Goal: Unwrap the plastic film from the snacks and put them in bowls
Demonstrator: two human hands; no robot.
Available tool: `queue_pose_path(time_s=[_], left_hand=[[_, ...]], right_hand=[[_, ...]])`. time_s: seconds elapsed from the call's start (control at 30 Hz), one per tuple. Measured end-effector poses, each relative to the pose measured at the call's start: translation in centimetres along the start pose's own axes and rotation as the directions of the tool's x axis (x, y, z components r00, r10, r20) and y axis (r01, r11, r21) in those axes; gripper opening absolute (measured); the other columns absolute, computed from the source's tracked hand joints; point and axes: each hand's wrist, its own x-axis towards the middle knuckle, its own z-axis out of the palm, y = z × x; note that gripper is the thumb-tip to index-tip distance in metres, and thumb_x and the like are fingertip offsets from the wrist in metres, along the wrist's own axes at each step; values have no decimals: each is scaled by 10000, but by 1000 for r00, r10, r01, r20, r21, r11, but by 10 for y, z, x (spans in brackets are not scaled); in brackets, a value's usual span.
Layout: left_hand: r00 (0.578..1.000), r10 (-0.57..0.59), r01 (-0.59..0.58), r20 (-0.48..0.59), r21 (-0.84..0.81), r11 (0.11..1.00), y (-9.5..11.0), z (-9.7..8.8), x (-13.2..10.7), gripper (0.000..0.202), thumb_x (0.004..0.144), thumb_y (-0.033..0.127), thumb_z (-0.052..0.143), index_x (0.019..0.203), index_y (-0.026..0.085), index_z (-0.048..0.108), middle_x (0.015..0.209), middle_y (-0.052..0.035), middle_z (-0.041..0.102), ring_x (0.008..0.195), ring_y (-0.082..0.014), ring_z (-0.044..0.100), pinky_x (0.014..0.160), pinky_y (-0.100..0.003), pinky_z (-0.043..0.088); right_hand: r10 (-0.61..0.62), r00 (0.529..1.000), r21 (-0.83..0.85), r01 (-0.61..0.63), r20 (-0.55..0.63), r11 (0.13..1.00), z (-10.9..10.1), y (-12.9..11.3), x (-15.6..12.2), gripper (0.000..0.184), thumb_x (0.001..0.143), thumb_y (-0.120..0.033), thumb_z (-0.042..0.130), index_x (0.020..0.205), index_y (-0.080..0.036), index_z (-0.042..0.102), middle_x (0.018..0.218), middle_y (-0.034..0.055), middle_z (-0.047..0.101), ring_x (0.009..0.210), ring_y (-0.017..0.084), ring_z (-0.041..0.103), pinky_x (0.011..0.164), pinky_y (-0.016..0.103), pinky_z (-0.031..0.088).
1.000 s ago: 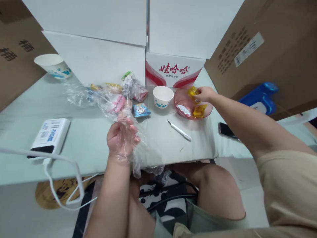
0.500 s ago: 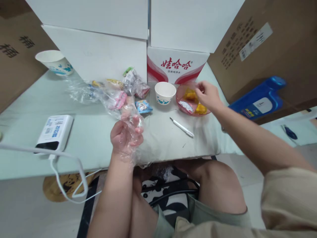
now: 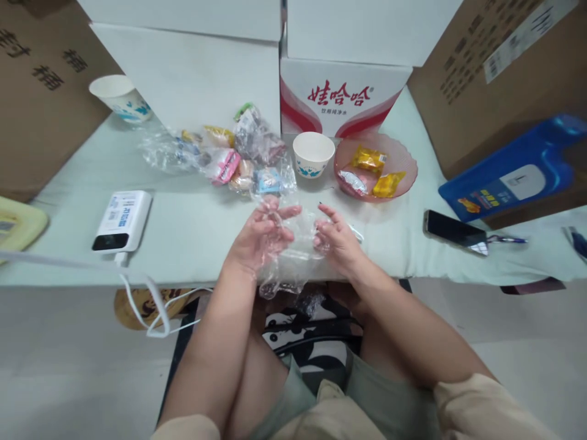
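Observation:
Between my two hands a clear plastic bag (image 3: pixel 298 244) is stretched above the table's front edge. My left hand (image 3: pixel 266 238) is curled into the film at its left side. At the bag's right side, my right hand (image 3: pixel 337 238) grips the film with curled fingers, its index finger pointing out. Behind the left hand lie wrapped snacks under thin plastic, among them a pink packet (image 3: pixel 224 165) and a blue packet (image 3: pixel 268 181). A pink glass bowl (image 3: pixel 406 168) holds yellow-wrapped pieces (image 3: pixel 389 183) and a silvery packet (image 3: pixel 352 182). The white pen (image 3: pixel 356 233) is mostly hidden by my right hand.
A paper cup (image 3: pixel 314 156) stands left of the bowl; another cup (image 3: pixel 121 98) is at the back left. A cabled white power bank (image 3: pixel 123 221) lies left, a phone (image 3: pixel 455 231) right. A blue bottle (image 3: pixel 518 171) and cardboard boxes (image 3: pixel 495 91) border the table.
My right hand has left the bowl and come to the plastic bag beside my left hand. The bag has shifted toward the front edge. The view has moved, bringing the phone into sight.

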Motion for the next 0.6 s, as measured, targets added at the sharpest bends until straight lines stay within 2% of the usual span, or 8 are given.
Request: queue_pose_path(time_s=[0.07, 0.13, 0.23, 0.33, 0.4, 0.5, 0.6], left_hand=[[990, 15, 2, -139, 125, 992, 9, -5, 7, 430, 620, 327, 820, 935, 231, 544, 1077, -45, 730, 676, -140, 699, 402, -148, 312], [958, 59, 12, -281, 244, 970, 12, -10, 14, 423, 639, 340, 824, 943, 213, 559, 1010, -40, 741, 705, -148, 720, 466, -161, 425], [925, 122, 25, -359, 378, 925, 7, -18, 23, 388, 695, 409, 792, 953, 186, 608, 885, -41, 748, 707, -153, 722, 605, -225, 537], [900, 158, 29, -405, 418, 908, 1, -20, 26, 386, 734, 461, 756, 964, 173, 644, 838, -53, 747, 702, -157, 716, 613, -229, 527], [894, 133, 47, -428, 384, 922, 1, -20, 26, 375, 757, 466, 733, 982, 175, 657, 881, -66, 754, 737, -169, 726, 614, -232, 529], [877, 128, 90, -463, 421, 903, 3, -26, 26, 282, 808, 419, 677, 952, 177, 674, 887, -61, 756, 752, -176, 727, 612, -236, 531], [848, 225, 142, -480, 615, 776, 5, -39, 27, 190, 832, 355, 644, 840, 170, 686, 752, -36, 728, 646, -156, 682, 540, -213, 474]], right_hand=[[-144, 982, -91, 134, -118, 987, -13, -8, 2, 622, 650, -421, 856, 1151, -300, 508, 784, -101, 571, 479, 45, 508, 435, 183, 385], [-253, 946, -175, 219, -204, 960, -27, -14, 4, 600, 676, -458, 836, 1153, -296, 510, 812, -88, 572, 471, 40, 497, 411, 179, 362], [-335, 913, -256, 275, -234, 927, -45, -20, 4, 671, 713, -512, 805, 1268, -328, 475, 952, -35, 630, 553, 64, 557, 454, 194, 415], [-318, 939, -324, 262, -131, 909, -55, -22, 1, 909, 685, -506, 836, 1440, -381, 346, 1104, 30, 666, 786, 144, 662, 654, 282, 546], [-266, 961, -379, 218, -79, 900, -59, -22, -1, 963, 672, -499, 844, 1471, -363, 325, 1020, 28, 687, 811, 173, 674, 707, 320, 559], [-245, 964, -409, 184, -101, 894, -61, -22, -2, 852, 686, -507, 812, 1410, -326, 400, 905, -3, 690, 662, 146, 639, 608, 293, 526], [-283, 951, -420, 207, -128, 884, -62, -23, 1, 664, 673, -481, 800, 1243, -278, 527, 870, -18, 678, 580, 108, 577, 541, 263, 480]])
